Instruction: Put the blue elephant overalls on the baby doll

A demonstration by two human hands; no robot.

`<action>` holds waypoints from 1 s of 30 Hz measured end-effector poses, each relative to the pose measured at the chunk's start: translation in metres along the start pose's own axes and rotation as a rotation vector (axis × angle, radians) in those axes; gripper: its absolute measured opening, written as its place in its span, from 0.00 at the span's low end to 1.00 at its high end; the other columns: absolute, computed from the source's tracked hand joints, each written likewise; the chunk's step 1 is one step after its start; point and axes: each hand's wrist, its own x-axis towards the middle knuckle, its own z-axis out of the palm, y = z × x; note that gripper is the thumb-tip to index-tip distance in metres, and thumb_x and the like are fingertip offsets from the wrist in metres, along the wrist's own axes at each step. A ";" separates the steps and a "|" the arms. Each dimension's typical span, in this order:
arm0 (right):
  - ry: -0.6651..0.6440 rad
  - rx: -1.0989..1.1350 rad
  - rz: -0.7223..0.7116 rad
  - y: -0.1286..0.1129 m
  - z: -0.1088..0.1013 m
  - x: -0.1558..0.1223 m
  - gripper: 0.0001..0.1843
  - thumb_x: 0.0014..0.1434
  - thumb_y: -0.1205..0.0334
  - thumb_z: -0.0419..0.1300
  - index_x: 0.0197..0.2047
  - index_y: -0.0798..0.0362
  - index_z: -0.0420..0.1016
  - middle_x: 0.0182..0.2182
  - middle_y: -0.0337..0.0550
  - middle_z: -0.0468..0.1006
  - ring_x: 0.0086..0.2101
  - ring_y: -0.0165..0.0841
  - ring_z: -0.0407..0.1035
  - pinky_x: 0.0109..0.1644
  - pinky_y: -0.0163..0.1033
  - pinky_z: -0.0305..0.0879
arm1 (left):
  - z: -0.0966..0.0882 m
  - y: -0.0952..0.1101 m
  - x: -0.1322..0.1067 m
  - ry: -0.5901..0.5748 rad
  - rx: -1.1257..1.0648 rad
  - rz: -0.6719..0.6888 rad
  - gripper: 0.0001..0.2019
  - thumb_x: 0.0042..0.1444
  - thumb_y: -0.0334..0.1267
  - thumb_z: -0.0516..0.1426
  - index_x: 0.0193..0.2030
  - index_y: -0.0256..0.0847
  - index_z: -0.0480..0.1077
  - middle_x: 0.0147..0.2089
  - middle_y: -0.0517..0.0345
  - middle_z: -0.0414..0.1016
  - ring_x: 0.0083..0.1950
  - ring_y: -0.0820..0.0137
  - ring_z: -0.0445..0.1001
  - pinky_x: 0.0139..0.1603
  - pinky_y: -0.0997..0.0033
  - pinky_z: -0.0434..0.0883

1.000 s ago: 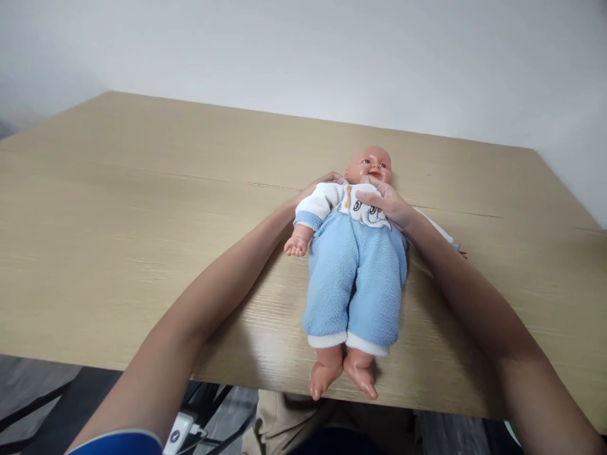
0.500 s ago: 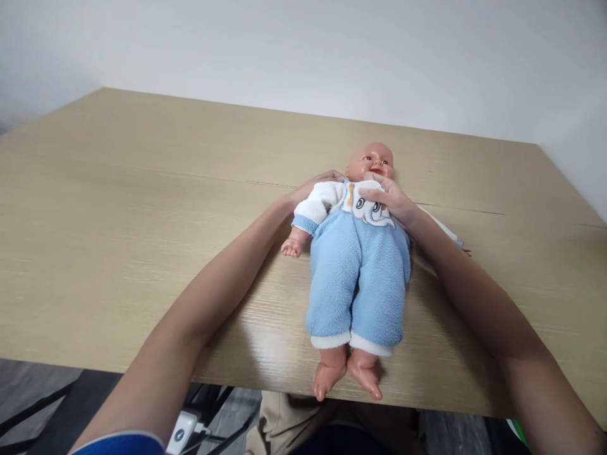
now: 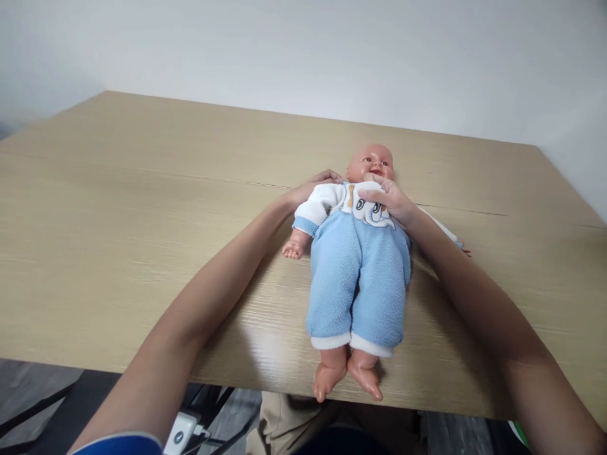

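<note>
A bald baby doll (image 3: 358, 272) lies on its back, feet toward me, dressed in a fuzzy blue and white outfit with an elephant face on the chest. My left hand (image 3: 320, 183) is at the doll's neck and shoulder on the left side, its fingers curled there and partly hidden by the white sleeve. Across the upper chest, my right hand (image 3: 389, 196) grips the doll at the collar, thumb on the elephant patch and fingers just under the chin. My right forearm covers part of the doll's other sleeve.
The doll rests on a wide wooden table (image 3: 142, 234) with a seam across it, its feet reaching the near edge. Behind stands a pale wall (image 3: 303, 57). Below the edge on the left is a white device (image 3: 181, 433) with a plug, beside dark metal bars.
</note>
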 end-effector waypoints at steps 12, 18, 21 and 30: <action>0.031 -0.031 0.011 -0.002 0.002 -0.001 0.43 0.46 0.29 0.84 0.32 0.45 0.59 0.26 0.30 0.66 0.27 0.28 0.58 0.29 0.36 0.55 | -0.007 0.016 -0.012 -0.053 0.048 -0.253 0.18 0.60 0.53 0.70 0.47 0.41 0.79 0.52 0.50 0.84 0.54 0.58 0.81 0.53 0.62 0.77; 0.046 -0.012 0.012 -0.002 0.005 -0.001 0.43 0.45 0.31 0.85 0.32 0.45 0.59 0.27 0.29 0.65 0.28 0.28 0.58 0.31 0.35 0.57 | -0.008 0.038 -0.026 -0.108 0.203 -0.340 0.28 0.62 0.66 0.67 0.52 0.43 0.79 0.55 0.49 0.86 0.56 0.53 0.83 0.51 0.61 0.79; 0.054 -0.023 0.042 -0.006 0.006 -0.001 0.42 0.43 0.32 0.86 0.32 0.45 0.59 0.27 0.30 0.66 0.28 0.29 0.60 0.31 0.36 0.58 | -0.012 0.044 -0.032 -0.124 0.310 -0.371 0.35 0.59 0.72 0.67 0.58 0.43 0.77 0.58 0.46 0.85 0.58 0.51 0.83 0.51 0.61 0.78; -0.023 -0.737 0.282 -0.069 -0.023 -0.024 0.29 0.57 0.33 0.79 0.36 0.47 0.74 0.38 0.43 0.82 0.42 0.43 0.73 0.43 0.44 0.66 | -0.022 0.053 -0.038 -0.234 0.485 -0.286 0.39 0.58 0.73 0.65 0.67 0.49 0.78 0.70 0.52 0.82 0.70 0.51 0.78 0.68 0.60 0.75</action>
